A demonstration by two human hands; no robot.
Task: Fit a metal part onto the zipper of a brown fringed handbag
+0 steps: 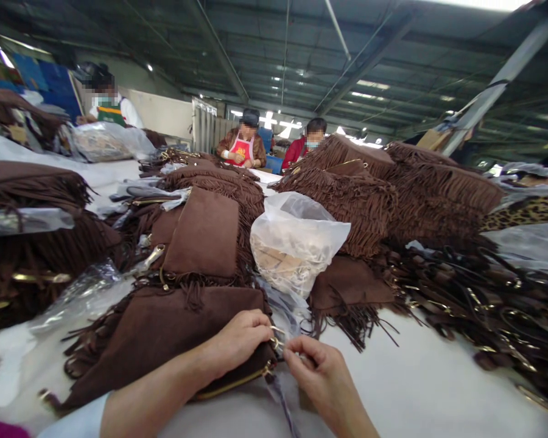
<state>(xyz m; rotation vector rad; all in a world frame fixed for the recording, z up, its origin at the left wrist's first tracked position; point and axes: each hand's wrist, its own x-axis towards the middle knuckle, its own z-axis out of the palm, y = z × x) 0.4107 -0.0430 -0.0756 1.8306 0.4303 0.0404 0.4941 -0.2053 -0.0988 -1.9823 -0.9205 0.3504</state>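
A dark brown suede-like bag (pixel 164 328) with fringes and a gold zipper (pixel 237 384) lies on the white table in front of me. My left hand (pixel 244 340) is closed on the bag's right corner, beside a gold metal ring (pixel 276 336). Close to that ring, my right hand (pixel 317 364) is pinched shut, thumb against forefinger. Whatever sits between those fingertips is too small to make out. A narrow clear plastic strip (pixel 283 404) hangs below the zipper's end.
A clear bag of small pale pieces (pixel 296 243) stands just beyond my hands. Fringed brown bags (pixel 342 188) are piled behind it. Dark straps with gold clasps (pixel 475 310) cover the right side. Across the table, a person in a red apron (pixel 242 149) and other people sit.
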